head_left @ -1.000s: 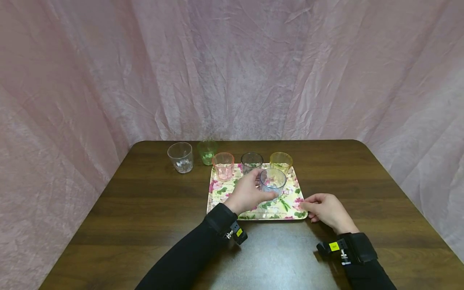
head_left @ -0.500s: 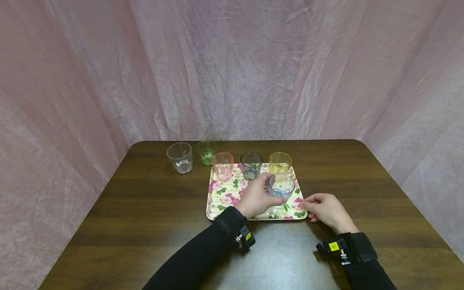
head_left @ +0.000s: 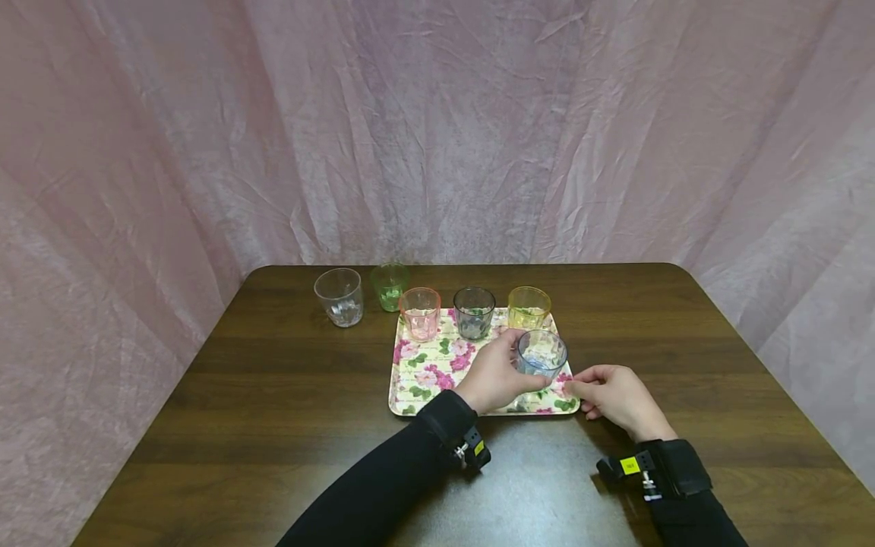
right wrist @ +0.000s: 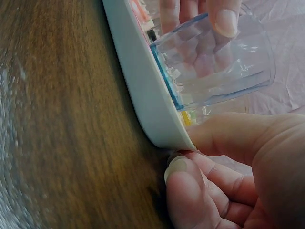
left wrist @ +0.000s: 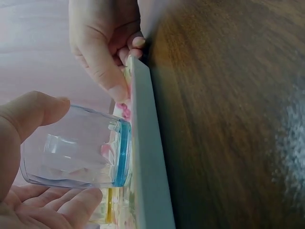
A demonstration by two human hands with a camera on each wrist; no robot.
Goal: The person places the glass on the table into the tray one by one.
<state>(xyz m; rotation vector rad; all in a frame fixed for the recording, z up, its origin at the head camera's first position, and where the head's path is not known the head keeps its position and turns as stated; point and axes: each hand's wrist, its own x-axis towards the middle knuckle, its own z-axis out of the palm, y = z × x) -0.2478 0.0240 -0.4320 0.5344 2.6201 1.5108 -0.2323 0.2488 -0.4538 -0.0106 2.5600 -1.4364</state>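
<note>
My left hand (head_left: pixel 497 374) grips a clear bluish glass tumbler (head_left: pixel 541 357) around its side, thumb nearest me. The tumbler is upright at the right front of a flowered tray (head_left: pixel 425 377). In the left wrist view the tumbler's blue base (left wrist: pixel 123 152) is close to the tray surface; whether it touches is hidden by the tray's rim (left wrist: pixel 151 143). My right hand (head_left: pixel 618 399) pinches the tray's front right corner, with the thumb (right wrist: pixel 224 138) on top and fingers below. Pink (head_left: pixel 420 315), grey (head_left: pixel 474 313) and yellow (head_left: pixel 529 308) tumblers stand along the tray's back.
On the brown wooden table (head_left: pixel 273 425), left of the tray, stands a clear tumbler (head_left: pixel 341 298). Beside it, behind the tray's back left corner, is a green tumbler (head_left: pixel 390 287). A pink curtain (head_left: pixel 437 137) hangs behind the table's far edge.
My left hand has carried the bluish tumbler to the right and toward me, over the tray's front right part. My right hand stays at the tray corner.
</note>
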